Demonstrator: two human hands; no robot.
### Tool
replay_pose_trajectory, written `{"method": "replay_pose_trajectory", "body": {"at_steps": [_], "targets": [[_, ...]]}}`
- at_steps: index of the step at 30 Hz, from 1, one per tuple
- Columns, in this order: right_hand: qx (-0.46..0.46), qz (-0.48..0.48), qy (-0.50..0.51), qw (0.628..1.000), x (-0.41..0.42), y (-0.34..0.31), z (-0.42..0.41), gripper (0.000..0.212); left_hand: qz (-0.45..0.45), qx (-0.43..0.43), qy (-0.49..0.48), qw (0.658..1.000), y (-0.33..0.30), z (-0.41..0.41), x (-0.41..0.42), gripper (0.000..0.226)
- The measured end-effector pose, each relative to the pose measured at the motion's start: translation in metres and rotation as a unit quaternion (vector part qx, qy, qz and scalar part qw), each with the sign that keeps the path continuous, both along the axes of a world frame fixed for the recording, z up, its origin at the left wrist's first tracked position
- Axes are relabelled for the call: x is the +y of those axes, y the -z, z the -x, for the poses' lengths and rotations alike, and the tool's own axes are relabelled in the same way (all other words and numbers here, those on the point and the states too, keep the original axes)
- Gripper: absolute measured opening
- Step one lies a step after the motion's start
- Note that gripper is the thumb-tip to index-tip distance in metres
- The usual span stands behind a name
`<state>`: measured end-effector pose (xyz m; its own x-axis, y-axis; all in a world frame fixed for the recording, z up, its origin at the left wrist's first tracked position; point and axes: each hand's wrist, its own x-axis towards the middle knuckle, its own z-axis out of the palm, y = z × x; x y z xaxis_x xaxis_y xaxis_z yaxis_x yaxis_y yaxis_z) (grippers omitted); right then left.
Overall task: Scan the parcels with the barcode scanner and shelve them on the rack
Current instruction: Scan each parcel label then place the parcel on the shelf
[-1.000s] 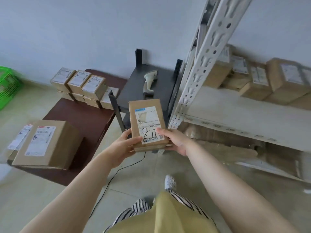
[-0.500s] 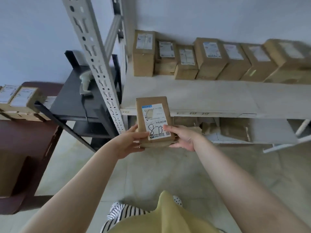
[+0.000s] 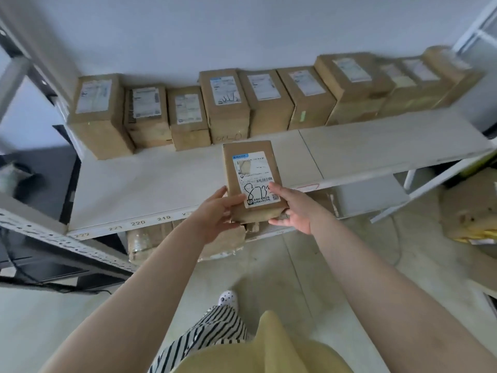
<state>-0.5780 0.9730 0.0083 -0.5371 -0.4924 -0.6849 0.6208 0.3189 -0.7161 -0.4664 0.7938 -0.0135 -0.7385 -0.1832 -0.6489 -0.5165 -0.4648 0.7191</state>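
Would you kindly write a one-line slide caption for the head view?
Both hands, left hand and right hand, hold a labelled parcel over the white rack shelf, before a row of shelved parcels.

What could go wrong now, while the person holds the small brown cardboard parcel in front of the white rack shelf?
Both hands, left hand and right hand, grip only the near end of the small brown cardboard parcel, so it might tip. Pushed far in, it could knock the row of brown cardboard boxes on the white rack shelf.

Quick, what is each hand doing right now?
Left hand: holds the near left end of the parcel, thumb on top.
Right hand: holds the parcel's near right end, thumb on its label.
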Motion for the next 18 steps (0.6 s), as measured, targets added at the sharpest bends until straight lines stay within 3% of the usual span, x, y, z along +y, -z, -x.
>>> {"method": "replay_pose_trajectory", "body": {"at_steps": [7, 11, 18], "targets": [[0.003, -0.007, 0.092, 0.996, 0.032, 0.001, 0.087, 0.043, -0.009, -0.009, 0.055, 0.998, -0.002, 0.115, 0.021, 0.078], [0.039, 0.001, 0.099, 0.994, 0.075, -0.005, 0.137, 0.031, 0.005, 0.004, 0.110, 0.994, -0.015, 0.179, 0.050, 0.082], [0.004, -0.009, 0.162, 0.987, 0.151, -0.008, 0.221, 0.047, 0.028, -0.008, 0.196, 0.980, -0.032, 0.271, 0.121, 0.086]]}}
